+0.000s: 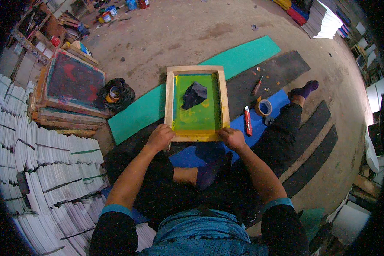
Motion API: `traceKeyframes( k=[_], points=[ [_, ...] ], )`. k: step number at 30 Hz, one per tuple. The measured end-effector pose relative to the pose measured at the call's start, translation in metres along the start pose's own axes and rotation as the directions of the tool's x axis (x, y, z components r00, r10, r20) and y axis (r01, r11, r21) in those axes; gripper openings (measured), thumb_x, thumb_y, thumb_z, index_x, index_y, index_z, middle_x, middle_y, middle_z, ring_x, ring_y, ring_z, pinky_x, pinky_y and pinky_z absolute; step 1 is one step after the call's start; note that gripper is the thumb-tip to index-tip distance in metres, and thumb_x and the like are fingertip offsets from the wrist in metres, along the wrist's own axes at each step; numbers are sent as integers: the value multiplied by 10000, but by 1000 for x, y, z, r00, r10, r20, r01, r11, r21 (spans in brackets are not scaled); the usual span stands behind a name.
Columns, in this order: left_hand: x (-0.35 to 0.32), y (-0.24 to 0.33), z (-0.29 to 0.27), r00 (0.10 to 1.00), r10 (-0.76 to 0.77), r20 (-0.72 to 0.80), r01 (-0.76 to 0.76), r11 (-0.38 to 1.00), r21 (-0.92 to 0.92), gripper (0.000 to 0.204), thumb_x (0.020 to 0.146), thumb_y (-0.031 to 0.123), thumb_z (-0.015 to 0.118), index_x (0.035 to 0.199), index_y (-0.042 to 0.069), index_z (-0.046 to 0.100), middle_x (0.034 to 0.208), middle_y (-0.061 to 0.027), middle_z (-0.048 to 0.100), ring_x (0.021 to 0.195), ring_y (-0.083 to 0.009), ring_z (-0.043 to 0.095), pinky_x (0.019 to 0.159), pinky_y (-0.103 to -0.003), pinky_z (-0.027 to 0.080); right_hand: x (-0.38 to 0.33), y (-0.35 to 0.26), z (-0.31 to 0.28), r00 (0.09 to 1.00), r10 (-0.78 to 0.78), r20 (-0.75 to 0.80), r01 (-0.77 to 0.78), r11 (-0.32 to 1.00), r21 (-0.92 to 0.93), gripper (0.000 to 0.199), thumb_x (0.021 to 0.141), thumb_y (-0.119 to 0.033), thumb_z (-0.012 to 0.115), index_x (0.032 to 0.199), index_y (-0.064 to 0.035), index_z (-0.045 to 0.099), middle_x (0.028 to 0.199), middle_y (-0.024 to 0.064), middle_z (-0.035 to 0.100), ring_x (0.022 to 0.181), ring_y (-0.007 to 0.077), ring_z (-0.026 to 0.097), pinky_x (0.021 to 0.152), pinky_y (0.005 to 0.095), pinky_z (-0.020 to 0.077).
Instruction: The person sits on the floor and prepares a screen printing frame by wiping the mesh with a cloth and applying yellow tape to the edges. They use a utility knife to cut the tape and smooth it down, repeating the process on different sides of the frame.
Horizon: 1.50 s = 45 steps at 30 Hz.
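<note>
A wooden screen-printing frame (170,100) with yellow-green mesh is held in front of me, above the mats. At its near left corner my left hand (161,136) is closed on the wood. My right hand (233,138) grips the near right corner the same way. On the mesh lies a crumpled dark cloth (195,96), touched by neither hand. Just right of the frame, a red utility knife (248,121) and a roll of tape (263,107) rest on a blue mat (275,103). The fingers under the frame are hidden.
Long green (247,53) and dark grey (286,68) mats cross the floor. At left stand stacked printing screens (72,81), a black bag with a container (117,94), and bundled white sheets (68,170). A screwdriver-like tool (257,85) lies farther right. My outstretched leg (281,132) is at right.
</note>
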<state>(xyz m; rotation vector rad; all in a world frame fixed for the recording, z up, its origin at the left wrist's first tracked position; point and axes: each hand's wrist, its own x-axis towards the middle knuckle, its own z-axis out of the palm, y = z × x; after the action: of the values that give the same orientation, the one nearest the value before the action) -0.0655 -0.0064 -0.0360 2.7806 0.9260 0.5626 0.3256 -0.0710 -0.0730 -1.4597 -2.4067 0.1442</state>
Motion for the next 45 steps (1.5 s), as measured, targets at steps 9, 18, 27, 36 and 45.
traceKeyframes(
  k=[9,18,27,36,45],
  points=[
    [-5,9,-1,995,61,76,-71,987,146,116,728,129,630,810,78,694,868,-78,643,985,-276,605,1000,-402,483,-8,0,1,989,-137,-51,130,985,-113,234,828,-166,636,1051,-142,704,1082,20,705,868,238,695,693,377,563],
    [-2,15,-6,979,116,170,-153,962,227,112,743,148,612,781,75,687,868,-67,650,1001,-275,599,1031,-401,470,-22,6,10,985,-166,42,171,974,-148,367,793,-136,622,1155,-167,670,1190,18,679,931,233,692,744,390,560],
    [-8,23,-9,970,160,184,-217,909,355,177,793,221,634,780,57,701,848,-90,676,1021,-307,612,1058,-467,426,-34,1,10,984,-27,179,51,990,-132,414,792,-128,614,1200,-175,661,1238,23,665,985,242,686,810,393,556],
    [-11,40,-11,946,166,278,-276,864,422,329,832,358,682,858,37,747,912,-88,675,1077,-324,583,1106,-524,344,-38,-3,-5,987,-76,142,94,988,-125,331,842,-171,645,1170,-155,682,1217,23,673,904,244,698,738,382,563],
    [-21,41,12,981,93,168,-152,912,381,421,803,393,703,1018,32,688,1037,-111,628,1145,-313,542,1115,-489,349,-66,31,44,979,127,157,-125,992,-28,374,806,-170,668,1179,-149,677,1229,32,663,872,258,697,709,384,571]
  ],
)
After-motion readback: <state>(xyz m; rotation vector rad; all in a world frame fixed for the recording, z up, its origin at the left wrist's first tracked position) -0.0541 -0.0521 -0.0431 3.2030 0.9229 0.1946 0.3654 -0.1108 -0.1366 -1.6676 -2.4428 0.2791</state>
